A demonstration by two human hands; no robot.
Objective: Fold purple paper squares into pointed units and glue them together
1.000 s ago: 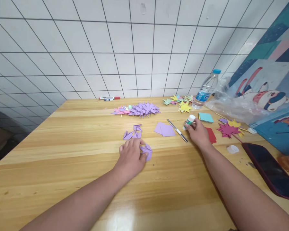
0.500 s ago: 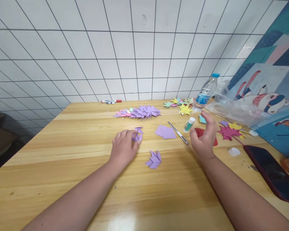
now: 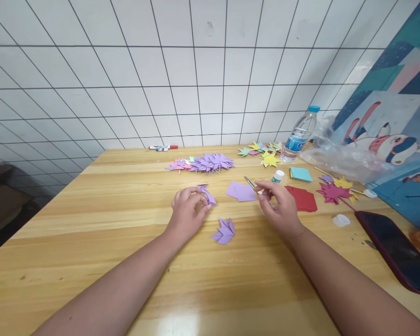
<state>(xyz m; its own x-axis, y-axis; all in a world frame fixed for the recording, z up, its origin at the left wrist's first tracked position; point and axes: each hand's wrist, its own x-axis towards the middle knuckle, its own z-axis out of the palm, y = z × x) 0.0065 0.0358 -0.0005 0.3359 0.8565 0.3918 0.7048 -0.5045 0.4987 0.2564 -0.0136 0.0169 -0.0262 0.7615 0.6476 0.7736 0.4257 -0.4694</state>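
My left hand point(image 3: 189, 210) is closed at the edge of a folded purple paper piece point(image 3: 210, 197), part of which its fingers hide. Closer to me, a second folded purple paper piece with pointed tips point(image 3: 224, 231) lies on the wooden table. My right hand point(image 3: 280, 207) is held over the table with thumb and forefinger apart and nothing visible between them. Behind its fingers lies a craft knife point(image 3: 249, 182), partly covered. Flat purple paper squares point(image 3: 243, 192) rest just left of that hand, and a glue stick point(image 3: 277, 176) stands beyond it.
Purple paper leaves point(image 3: 213, 162) are heaped toward the wall, near markers point(image 3: 164, 147). On the right are red paper point(image 3: 303, 199), blue notes point(image 3: 301, 174), a water bottle point(image 3: 298, 135), a white cap point(image 3: 340, 220), a crimson paper leaf point(image 3: 334, 192) and a phone point(image 3: 394, 249).
My right hand has moved left and lowered from over the red paper to beside the craft knife. My left hand and its purple piece have shifted slightly right.
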